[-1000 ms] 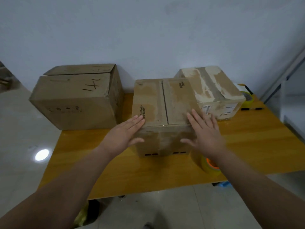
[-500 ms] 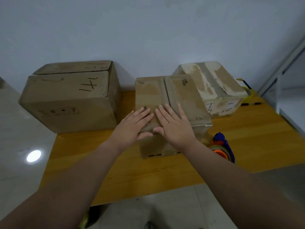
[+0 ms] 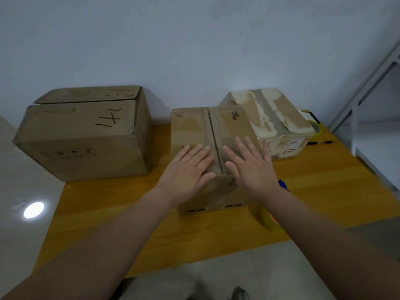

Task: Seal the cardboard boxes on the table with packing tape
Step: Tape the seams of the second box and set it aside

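The middle cardboard box [image 3: 213, 135] sits near the front of the wooden counter [image 3: 324, 191], flaps closed along a centre seam. The left hand [image 3: 186, 174] and right hand [image 3: 252, 169] lie flat on its top either side of the seam, fingers spread, each grip wide and holding nothing. A tape dispenser [image 3: 270, 217] stands just right of it; a large box [image 3: 86, 135] and a taped box [image 3: 272, 118] flank it.

We see three boxes on the tabletop [image 3: 121, 215]: large box [image 3: 84, 135] left, middle box [image 3: 212, 135] centre, rear box [image 3: 272, 118] right behind it.

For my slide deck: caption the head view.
Both hands, left and right, press flat on the middle cardboard box astride its top seam.
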`<act>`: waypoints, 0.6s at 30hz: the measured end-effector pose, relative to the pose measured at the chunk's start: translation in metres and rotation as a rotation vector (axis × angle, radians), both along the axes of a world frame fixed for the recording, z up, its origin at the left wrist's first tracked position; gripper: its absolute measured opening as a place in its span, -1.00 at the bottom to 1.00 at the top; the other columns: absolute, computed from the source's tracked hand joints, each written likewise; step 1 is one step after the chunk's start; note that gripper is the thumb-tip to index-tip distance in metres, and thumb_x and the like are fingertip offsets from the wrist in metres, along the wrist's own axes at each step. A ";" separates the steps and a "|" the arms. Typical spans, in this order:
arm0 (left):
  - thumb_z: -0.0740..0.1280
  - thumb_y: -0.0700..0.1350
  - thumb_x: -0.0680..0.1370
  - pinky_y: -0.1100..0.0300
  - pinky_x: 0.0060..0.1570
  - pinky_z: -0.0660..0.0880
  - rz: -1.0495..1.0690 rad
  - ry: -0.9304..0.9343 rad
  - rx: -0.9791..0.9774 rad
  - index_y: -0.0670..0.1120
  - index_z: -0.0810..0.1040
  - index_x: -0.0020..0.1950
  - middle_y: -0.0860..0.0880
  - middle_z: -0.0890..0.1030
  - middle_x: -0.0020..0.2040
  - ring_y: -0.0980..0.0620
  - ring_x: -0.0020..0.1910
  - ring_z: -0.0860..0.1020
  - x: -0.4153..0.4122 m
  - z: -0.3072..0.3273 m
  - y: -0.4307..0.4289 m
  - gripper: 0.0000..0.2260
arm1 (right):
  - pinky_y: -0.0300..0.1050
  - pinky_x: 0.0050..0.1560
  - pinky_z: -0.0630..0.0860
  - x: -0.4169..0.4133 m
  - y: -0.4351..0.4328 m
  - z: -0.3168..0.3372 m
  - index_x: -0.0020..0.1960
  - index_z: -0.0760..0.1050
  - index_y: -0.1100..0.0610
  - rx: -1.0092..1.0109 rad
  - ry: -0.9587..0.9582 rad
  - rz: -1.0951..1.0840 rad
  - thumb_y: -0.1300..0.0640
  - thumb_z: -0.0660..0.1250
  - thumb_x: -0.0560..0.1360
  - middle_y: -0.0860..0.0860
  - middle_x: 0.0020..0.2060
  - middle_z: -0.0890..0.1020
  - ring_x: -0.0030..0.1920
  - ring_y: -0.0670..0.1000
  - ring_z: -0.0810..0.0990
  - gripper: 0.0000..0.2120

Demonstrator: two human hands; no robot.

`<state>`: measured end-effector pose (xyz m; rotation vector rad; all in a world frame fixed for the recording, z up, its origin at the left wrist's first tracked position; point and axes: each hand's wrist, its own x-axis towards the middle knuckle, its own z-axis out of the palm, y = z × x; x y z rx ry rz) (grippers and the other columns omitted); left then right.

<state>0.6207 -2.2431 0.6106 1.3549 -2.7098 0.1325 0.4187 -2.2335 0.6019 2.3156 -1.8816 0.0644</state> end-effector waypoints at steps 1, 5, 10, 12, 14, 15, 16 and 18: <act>-0.31 0.23 0.55 0.07 0.48 -0.24 -0.007 -0.014 0.008 0.00 0.02 0.55 0.01 -0.02 0.56 0.06 0.53 -0.10 -0.012 0.000 -0.001 -0.37 | 0.14 0.42 -0.40 -0.006 0.000 -0.001 0.52 -0.01 -0.15 0.004 -0.003 -0.028 -0.30 -0.56 0.47 0.01 0.54 0.03 0.55 0.08 -0.08 -0.27; -0.30 0.21 0.57 0.06 0.45 -0.27 0.020 -0.124 0.014 0.01 -0.09 0.55 0.00 -0.08 0.56 0.02 0.53 -0.15 -0.034 -0.005 -0.005 -0.41 | 0.27 0.44 -0.11 -0.016 0.005 -0.014 0.47 0.28 -0.05 0.017 0.029 -0.045 -0.29 -0.35 0.59 0.15 0.42 0.37 0.45 0.22 0.27 -0.32; -0.24 0.27 0.52 0.00 0.50 -0.16 0.036 -0.256 0.013 -0.05 -0.13 0.55 -0.04 -0.08 0.57 -0.03 0.54 -0.11 -0.036 -0.005 -0.004 -0.33 | 0.36 0.40 0.08 -0.024 0.006 -0.014 0.46 0.32 0.01 0.061 0.107 0.081 -0.32 -0.12 0.52 0.19 0.38 0.43 0.40 0.26 0.36 -0.33; -0.16 0.28 0.55 0.00 0.49 -0.16 0.051 -0.273 0.019 -0.06 -0.13 0.55 -0.04 -0.08 0.57 -0.03 0.54 -0.11 -0.038 -0.006 -0.004 -0.34 | 0.37 0.40 0.07 -0.032 0.003 -0.010 0.47 0.29 -0.03 0.088 0.129 0.145 -0.35 -0.12 0.48 0.19 0.41 0.39 0.41 0.25 0.34 -0.30; -0.16 0.29 0.54 0.01 0.47 -0.18 0.076 -0.274 0.034 -0.05 -0.13 0.55 -0.04 -0.08 0.57 -0.03 0.54 -0.11 -0.039 -0.005 -0.002 -0.32 | 0.29 0.45 -0.05 -0.046 -0.002 -0.004 0.49 0.22 -0.12 0.108 0.046 0.193 -0.42 -0.21 0.48 0.12 0.49 0.25 0.49 0.19 0.20 -0.29; -0.21 0.30 0.52 0.02 0.47 -0.19 0.087 -0.262 0.032 -0.05 -0.12 0.55 -0.04 -0.08 0.56 -0.03 0.54 -0.11 -0.040 -0.005 -0.001 -0.31 | 0.20 0.48 -0.14 -0.055 -0.002 -0.002 0.49 0.17 -0.17 0.111 -0.084 0.187 -0.43 -0.25 0.48 0.06 0.53 0.14 0.53 0.13 0.07 -0.31; -0.27 0.30 0.50 0.03 0.47 -0.20 0.101 -0.246 0.029 -0.05 -0.10 0.56 -0.03 -0.07 0.56 -0.02 0.54 -0.11 -0.042 -0.005 0.001 -0.29 | 0.11 0.49 -0.19 -0.065 -0.003 -0.002 0.48 0.14 -0.22 0.125 -0.260 0.154 -0.43 -0.23 0.49 -0.01 0.55 0.04 0.55 0.07 -0.03 -0.35; -0.39 0.31 0.46 0.06 0.46 -0.20 0.133 -0.211 0.037 -0.06 -0.04 0.55 -0.03 -0.02 0.56 0.00 0.54 -0.08 -0.050 -0.003 0.005 -0.24 | 0.05 0.50 -0.11 -0.081 -0.001 -0.009 0.46 0.18 -0.26 0.194 -0.554 0.087 -0.36 -0.05 0.53 -0.06 0.55 -0.01 0.54 0.01 -0.07 -0.47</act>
